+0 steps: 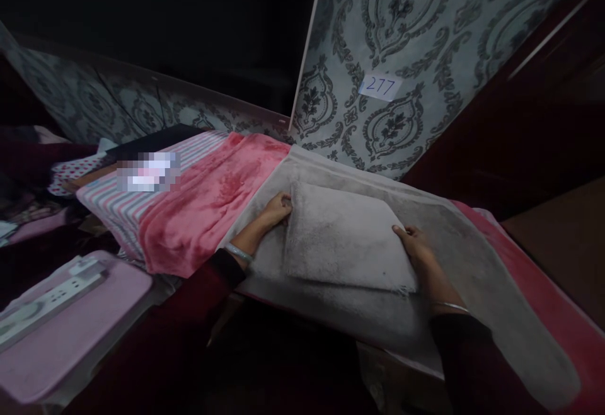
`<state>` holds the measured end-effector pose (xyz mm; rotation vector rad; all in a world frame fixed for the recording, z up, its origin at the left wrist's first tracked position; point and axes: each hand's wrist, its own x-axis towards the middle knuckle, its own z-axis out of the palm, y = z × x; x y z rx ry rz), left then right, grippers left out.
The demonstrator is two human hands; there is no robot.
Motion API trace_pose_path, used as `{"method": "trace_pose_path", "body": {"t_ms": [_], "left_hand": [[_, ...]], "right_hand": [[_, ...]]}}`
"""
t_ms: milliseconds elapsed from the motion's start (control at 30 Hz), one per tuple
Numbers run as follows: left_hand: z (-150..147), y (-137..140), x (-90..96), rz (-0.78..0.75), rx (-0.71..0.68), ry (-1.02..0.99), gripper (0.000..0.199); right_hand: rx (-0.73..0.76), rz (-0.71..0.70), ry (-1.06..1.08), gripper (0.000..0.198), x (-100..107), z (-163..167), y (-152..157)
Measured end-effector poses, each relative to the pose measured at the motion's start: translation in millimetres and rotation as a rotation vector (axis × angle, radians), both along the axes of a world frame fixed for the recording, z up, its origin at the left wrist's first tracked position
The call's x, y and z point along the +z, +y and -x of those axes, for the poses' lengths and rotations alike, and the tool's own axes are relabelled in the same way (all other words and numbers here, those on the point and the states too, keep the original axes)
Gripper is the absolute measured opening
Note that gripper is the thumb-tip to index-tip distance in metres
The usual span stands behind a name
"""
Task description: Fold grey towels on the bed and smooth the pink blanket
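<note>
A large dark screen (pixel 165 18) fronts wallpaper (pixel 397 31) in an ornate leaf pattern, where a white paper slip (pixel 380 85) reads "277." Below the screen, a pink plush cloth (pixel 212 201) lies partly over a striped cloth (pixel 111 207); at left, a white power strip (pixel 51 300) rests on a pink plastic surface (pixel 94 320).

Folded grey plush cloth (pixel 345 238), flat, atop larger grey mat (pixel 501 295)

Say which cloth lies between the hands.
The folded grey cloth: left hand at one edge, right hand at the opposite one. The larger grey cloth lies spread beneath it; the pink cloth and striped cloth lie further left.
</note>
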<state>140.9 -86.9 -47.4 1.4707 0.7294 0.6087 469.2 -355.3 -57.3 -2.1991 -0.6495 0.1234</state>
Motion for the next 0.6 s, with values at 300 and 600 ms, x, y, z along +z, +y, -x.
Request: {"method": "trace_pose_path", "body": {"t_ms": [300, 600], "left_hand": [[-3.4, -2.7, -3.7, -0.021, 0.057, 0.027, 0.043], [-9.1, -0.9, 6.6, -0.057, 0.058, 0.193, 0.034]], "right_hand": [[-0.155, -0.071, 0.039, 0.029, 2.7, 7.3, 7.2], [-0.131, -0.116, 0.038, 0.023, 1.1, 11.9, 7.8]]}}
